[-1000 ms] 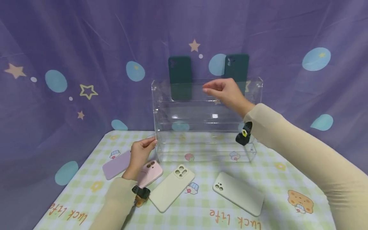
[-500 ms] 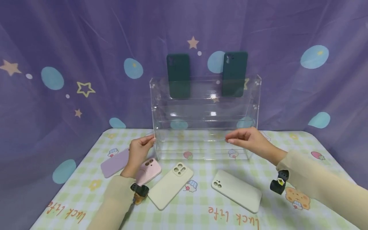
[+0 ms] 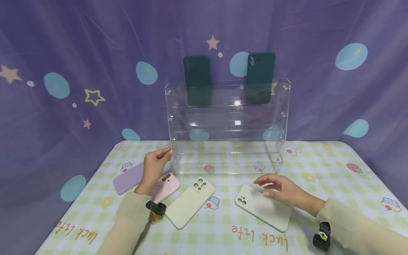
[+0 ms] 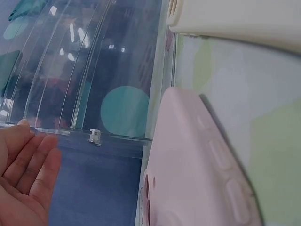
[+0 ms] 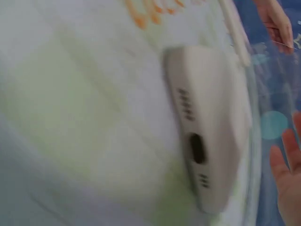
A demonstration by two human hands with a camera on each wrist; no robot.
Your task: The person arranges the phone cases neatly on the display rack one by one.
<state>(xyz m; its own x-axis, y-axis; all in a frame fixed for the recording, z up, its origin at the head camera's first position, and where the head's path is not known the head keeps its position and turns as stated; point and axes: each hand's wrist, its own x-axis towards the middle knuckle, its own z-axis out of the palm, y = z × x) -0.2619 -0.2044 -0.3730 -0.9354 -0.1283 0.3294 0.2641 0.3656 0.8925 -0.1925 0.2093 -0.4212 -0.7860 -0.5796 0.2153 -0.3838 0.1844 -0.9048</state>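
Observation:
My left hand [image 3: 155, 168] pinches the left side edge of a clear acrylic display stand [image 3: 227, 122] between thumb and fingers. In the left wrist view its fingertips overlap the stand's side panel. My right hand [image 3: 287, 191] hovers over a white phone case [image 3: 262, 209], fingers apart and lightly bent, holding nothing. That case lies back up on the table, its far corner partly covered by the hand. Two dark green phone cases, a left one [image 3: 197, 76] and a right one [image 3: 260, 74], stand upright in the stand's top tier.
A cream phone case [image 3: 189, 205] lies in front of the stand. Left of it are a pink case [image 3: 166, 187] and a purple case [image 3: 129, 179], both partly behind the left hand. A checked cloth [image 3: 306, 159] covers the table; a purple curtain [image 3: 95, 42] hangs behind.
My right hand has come down from the right green case at the stand's top to above the white case. The left hand has stayed at the stand's side.

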